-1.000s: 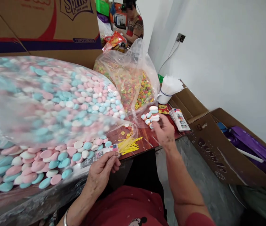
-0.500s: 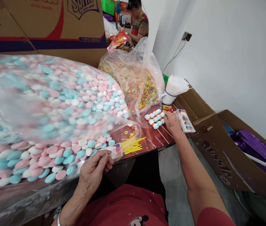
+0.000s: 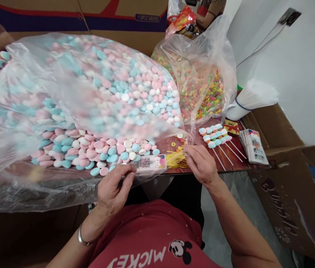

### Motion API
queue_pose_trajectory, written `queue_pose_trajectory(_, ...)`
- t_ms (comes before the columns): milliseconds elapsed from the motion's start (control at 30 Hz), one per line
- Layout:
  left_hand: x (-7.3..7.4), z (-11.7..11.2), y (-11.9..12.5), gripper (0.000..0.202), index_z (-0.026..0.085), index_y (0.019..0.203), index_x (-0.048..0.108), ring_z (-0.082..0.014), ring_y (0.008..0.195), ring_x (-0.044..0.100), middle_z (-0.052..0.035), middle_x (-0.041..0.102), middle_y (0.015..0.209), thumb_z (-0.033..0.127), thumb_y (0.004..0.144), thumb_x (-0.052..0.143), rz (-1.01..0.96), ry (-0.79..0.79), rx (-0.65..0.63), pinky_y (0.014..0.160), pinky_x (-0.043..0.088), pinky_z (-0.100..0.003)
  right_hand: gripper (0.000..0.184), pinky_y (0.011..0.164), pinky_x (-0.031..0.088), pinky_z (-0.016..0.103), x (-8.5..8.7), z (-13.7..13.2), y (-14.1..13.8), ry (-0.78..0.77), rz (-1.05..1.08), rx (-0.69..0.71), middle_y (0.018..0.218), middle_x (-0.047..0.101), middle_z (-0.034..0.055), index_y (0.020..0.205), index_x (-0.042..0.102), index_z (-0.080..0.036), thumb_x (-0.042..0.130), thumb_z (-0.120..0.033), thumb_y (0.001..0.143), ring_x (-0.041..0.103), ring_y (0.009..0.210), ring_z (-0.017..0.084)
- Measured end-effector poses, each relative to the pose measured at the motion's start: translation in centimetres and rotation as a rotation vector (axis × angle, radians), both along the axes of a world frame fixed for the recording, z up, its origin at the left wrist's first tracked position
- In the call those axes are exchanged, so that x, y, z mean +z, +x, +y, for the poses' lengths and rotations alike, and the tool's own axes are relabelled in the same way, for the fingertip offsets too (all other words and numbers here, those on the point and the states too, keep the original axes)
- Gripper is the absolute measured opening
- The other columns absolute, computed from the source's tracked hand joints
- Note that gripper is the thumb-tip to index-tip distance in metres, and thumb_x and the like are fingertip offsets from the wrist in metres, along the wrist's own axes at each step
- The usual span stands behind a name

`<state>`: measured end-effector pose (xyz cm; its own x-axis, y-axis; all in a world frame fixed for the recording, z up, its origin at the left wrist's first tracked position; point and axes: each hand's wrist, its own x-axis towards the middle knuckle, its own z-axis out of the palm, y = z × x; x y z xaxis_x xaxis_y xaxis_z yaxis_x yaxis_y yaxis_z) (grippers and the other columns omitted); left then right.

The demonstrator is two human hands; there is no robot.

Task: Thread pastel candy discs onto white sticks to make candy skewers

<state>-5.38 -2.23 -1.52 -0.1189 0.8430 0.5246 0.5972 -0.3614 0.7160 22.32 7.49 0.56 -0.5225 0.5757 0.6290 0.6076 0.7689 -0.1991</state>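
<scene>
My left hand (image 3: 114,189) pinches the near end of a small printed clear wrapper (image 3: 151,162) at the front edge of the wooden table (image 3: 230,163). My right hand (image 3: 201,165) hovers over a bundle of thin yellow ties (image 3: 175,159) beside that wrapper, fingers curled down onto them. Several finished candy skewers (image 3: 215,136) of pink, blue and white discs lie just right of the hand. A huge clear bag of pastel candy discs (image 3: 90,96) fills the left, spilling loose discs (image 3: 98,149) toward my left hand.
A clear bag of coloured ring cereal (image 3: 202,93) stands behind the skewers. A cup of white sticks (image 3: 250,98), a stack of printed wrappers (image 3: 254,146) and a small red-yellow packet (image 3: 231,127) sit at right. Cardboard boxes (image 3: 285,178) flank the table. Another person (image 3: 210,9) sits at the back.
My right hand left the skewers by the wrapper stack and came back left to the yellow ties. My left hand kept hold of the wrapper. The camera tilted down and left.
</scene>
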Motion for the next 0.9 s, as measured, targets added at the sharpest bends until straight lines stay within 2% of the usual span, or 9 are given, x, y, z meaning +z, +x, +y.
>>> queue_pose_trajectory(100,-0.3,-0.4,-0.2,0.014,0.018,0.1,0.066,-0.0141,0.077,0.071,-0.0031,0.075,0.085,0.013,0.088,0.06,0.068,0.03,-0.015,0.075,0.056,-0.022,0.035,0.085,0.057,0.04,-0.5,0.6,-0.5,-0.017,-0.003,0.021,0.103,0.072,0.0107,0.125,0.06,-0.019,0.049,-0.011,0.093,0.067,0.094,0.023)
queue_pose_trajectory(200,-0.7,-0.6,-0.2,0.011,0.018,0.097,0.067,-0.0138,0.076,0.072,-0.0028,0.076,0.084,0.015,0.089,0.06,0.04,-0.003,0.028,0.075,0.057,-0.022,0.036,0.085,0.057,0.039,-0.7,1.0,-0.1,-0.035,0.045,-0.044,0.103,0.073,0.0112,0.129,0.058,-0.018,0.049,-0.013,0.094,0.068,0.093,0.023)
queue_pose_trajectory(333,-1.3,-0.9,0.0,0.013,0.019,0.095,0.07,-0.0149,0.071,0.073,-0.0026,0.077,0.082,0.023,0.09,0.059,-0.049,-0.076,0.05,0.073,0.059,-0.022,0.031,0.09,0.055,0.037,-0.4,0.9,1.8,-0.075,0.133,-0.205,0.107,0.074,0.0098,0.122,0.063,-0.02,0.049,-0.019,0.094,0.069,0.096,0.021)
queue_pose_trajectory(433,-2.2,-1.2,-0.2,0.018,0.019,0.094,0.072,-0.0175,0.07,0.075,-0.0034,0.078,0.081,0.032,0.089,0.061,-0.093,-0.171,0.05,0.074,0.061,-0.024,0.023,0.084,0.057,0.036,0.3,2.0,4.7,-0.198,0.3,-0.404,0.098,0.074,0.0073,0.108,0.068,-0.021,0.053,-0.029,0.092,0.069,0.089,0.021)
queue_pose_trajectory(533,-3.7,-1.0,-0.7,0.023,0.02,0.096,0.074,-0.0192,0.072,0.076,-0.0042,0.079,0.082,0.039,0.086,0.064,-0.127,-0.234,0.038,0.076,0.062,-0.024,0.026,0.067,0.057,0.033,1.5,5.0,8.6,-0.326,0.633,-0.61,0.084,0.07,0.0038,0.102,0.066,-0.018,0.059,-0.036,0.084,0.066,0.072,0.018)
queue_pose_trajectory(633,-4.6,-0.9,-0.9,0.027,0.021,0.097,0.074,-0.0202,0.073,0.077,-0.0044,0.08,0.084,0.043,0.084,0.066,-0.168,-0.279,0.024,0.078,0.062,-0.024,0.03,0.055,0.055,0.028,3.1,9.2,12.3,-0.326,1.065,-0.781,0.077,0.063,-0.0019,0.099,0.058,-0.017,0.064,-0.026,0.07,0.061,0.062,0.014)
queue_pose_trajectory(733,-4.5,-1.0,-0.7,0.029,0.022,0.097,0.075,-0.02,0.072,0.077,-0.0037,0.08,0.085,0.046,0.083,0.067,-0.224,-0.332,0.021,0.075,0.063,-0.023,0.032,0.05,0.053,0.023,4.1,13.4,14.5,-0.29,1.16,-0.856,0.077,0.058,-0.004,0.098,0.052,-0.019,0.061,-0.02,0.068,0.058,0.06,0.011)
queue_pose_trajectory(900,-3.3,-1.3,-0.3,0.036,0.022,0.092,0.076,-0.0195,0.065,0.076,-0.0025,0.08,0.08,0.055,0.08,0.068,-0.305,-0.353,0.039,0.07,0.064,-0.021,0.035,0.048,0.05,0.021,3.9,17.9,15.3,-0.263,1.197,-0.92,0.077,0.056,-0.0042,0.1,0.052,-0.019,0.06,-0.015,0.066,0.055,0.059,0.009)
